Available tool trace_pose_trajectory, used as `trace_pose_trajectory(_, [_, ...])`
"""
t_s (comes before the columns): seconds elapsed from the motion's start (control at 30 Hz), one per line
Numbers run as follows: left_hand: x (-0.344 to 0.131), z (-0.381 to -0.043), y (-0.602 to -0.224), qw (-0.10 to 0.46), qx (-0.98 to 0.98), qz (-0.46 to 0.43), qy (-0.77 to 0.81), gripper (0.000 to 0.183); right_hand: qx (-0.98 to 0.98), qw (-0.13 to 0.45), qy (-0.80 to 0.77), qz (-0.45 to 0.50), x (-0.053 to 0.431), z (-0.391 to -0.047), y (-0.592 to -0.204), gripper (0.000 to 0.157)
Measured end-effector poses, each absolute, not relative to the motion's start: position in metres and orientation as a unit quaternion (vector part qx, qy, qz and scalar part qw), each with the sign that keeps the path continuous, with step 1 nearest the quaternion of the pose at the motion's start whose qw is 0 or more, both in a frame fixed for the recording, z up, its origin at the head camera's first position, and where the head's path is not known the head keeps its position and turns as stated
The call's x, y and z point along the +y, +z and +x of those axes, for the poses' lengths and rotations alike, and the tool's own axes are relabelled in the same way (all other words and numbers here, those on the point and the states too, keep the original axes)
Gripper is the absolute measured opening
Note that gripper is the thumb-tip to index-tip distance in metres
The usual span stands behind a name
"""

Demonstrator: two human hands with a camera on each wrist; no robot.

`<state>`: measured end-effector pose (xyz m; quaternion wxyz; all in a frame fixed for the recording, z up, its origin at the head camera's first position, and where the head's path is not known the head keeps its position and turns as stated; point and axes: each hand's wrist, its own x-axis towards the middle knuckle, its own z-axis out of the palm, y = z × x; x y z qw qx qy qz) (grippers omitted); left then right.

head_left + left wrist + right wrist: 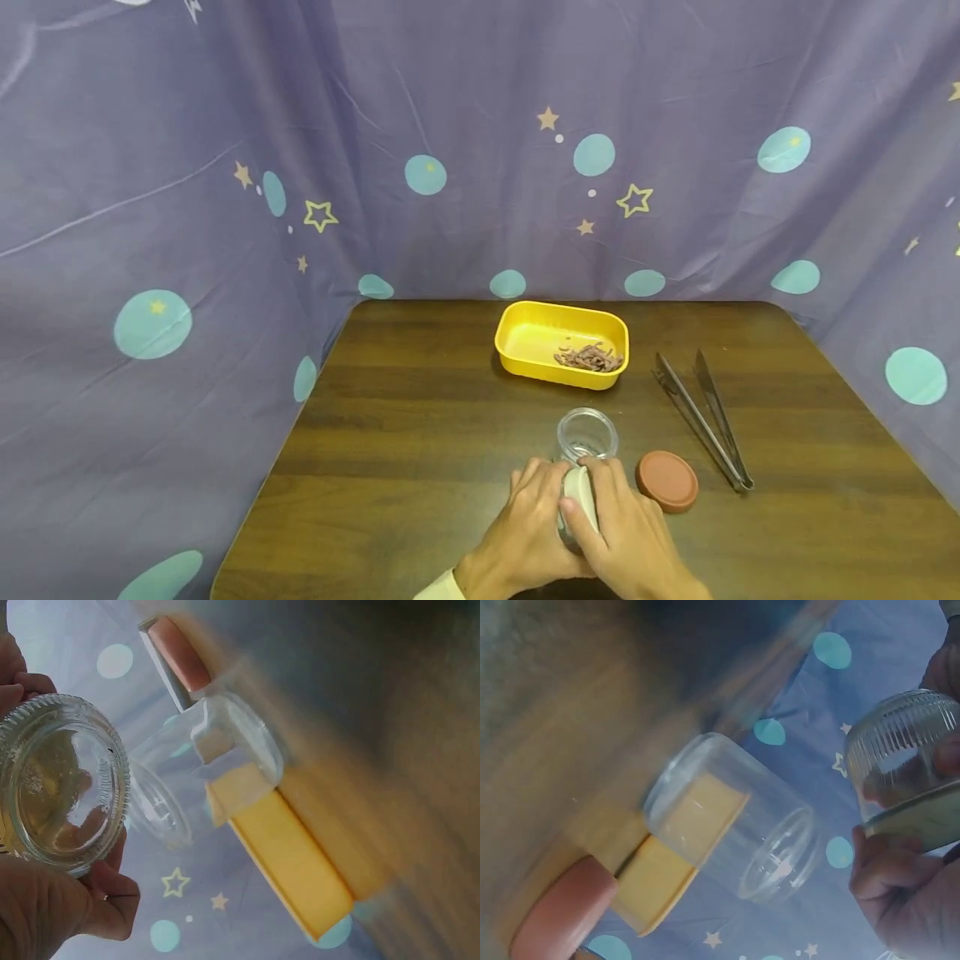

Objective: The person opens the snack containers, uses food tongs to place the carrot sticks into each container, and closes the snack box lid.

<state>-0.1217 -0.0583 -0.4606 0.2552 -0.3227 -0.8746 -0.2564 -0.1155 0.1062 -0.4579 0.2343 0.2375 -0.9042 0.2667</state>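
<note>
Readable text: none, no letters, numbers or brands legible
Printed signs: all on curtain [465, 83]
Zigzag bolt [193, 10]: white, at top edge, upper left of head view
Outline stars [321, 216]: yellow, two whole ones, head view, left of centre and right of centre
Solid stars [548, 118]: peach, scattered over head view
Teal ovals [152, 323]: some carry small yellow star, head view, left, top centre, upper right
Left wrist view: one outline star, one solid star, lower middle
Right wrist view: solid stars near bottom edge
</note>
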Motion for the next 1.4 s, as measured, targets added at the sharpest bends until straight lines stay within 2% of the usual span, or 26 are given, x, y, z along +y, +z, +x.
trace_pose_trajectory(0.2, [-0.061,-0.123,-0.463,0.217,-0.869,-0.338,-0.288,0.091,-0.882,0.291,0.248,0.274,0.11,-0.118,-0.467,0.045])
trace_pose_trajectory(0.47, [-0.07,-0.127,-0.464,0.044,-0.848,-0.365,-0.383,0.085,-0.788,0.314,0.233,0.476,0.131,-0.14,-0.464,0.057])
trace_pose_trajectory(0.67, [-0.085,-0.137,-0.465,-0.078,-0.788,-0.436,-0.428,0.077,-0.745,0.31,0.204,0.554,0.133,-0.136,-0.465,0.065])
trace_pose_trajectory(0.83, [-0.097,-0.145,-0.468,-0.134,-0.732,-0.504,-0.439,0.076,-0.713,0.315,0.181,0.599,0.127,-0.132,-0.463,0.062])
trace_pose_trajectory(0.93, [-0.1,-0.146,-0.467,-0.132,-0.747,-0.488,-0.431,0.08,-0.76,0.274,0.184,0.56,0.128,-0.13,-0.46,0.068])
trace_pose_trajectory(1.07, [-0.101,-0.142,-0.465,-0.073,-0.83,-0.409,-0.371,0.088,-0.844,0.176,0.232,0.45,0.131,-0.126,-0.459,0.087])
trace_pose_trajectory(1.2, [-0.096,-0.138,-0.466,0.006,-0.876,-0.38,-0.296,0.088,-0.889,0.099,0.258,0.364,0.126,-0.122,-0.461,0.085])
trace_pose_trajectory(1.3, [-0.091,-0.136,-0.469,0.051,-0.879,-0.382,-0.279,0.088,-0.91,0.077,0.244,0.327,0.12,-0.12,-0.463,0.084])
trace_pose_trajectory(1.4, [-0.09,-0.137,-0.471,0.059,-0.872,-0.389,-0.292,0.088,-0.917,0.097,0.211,0.326,0.117,-0.12,-0.462,0.082])
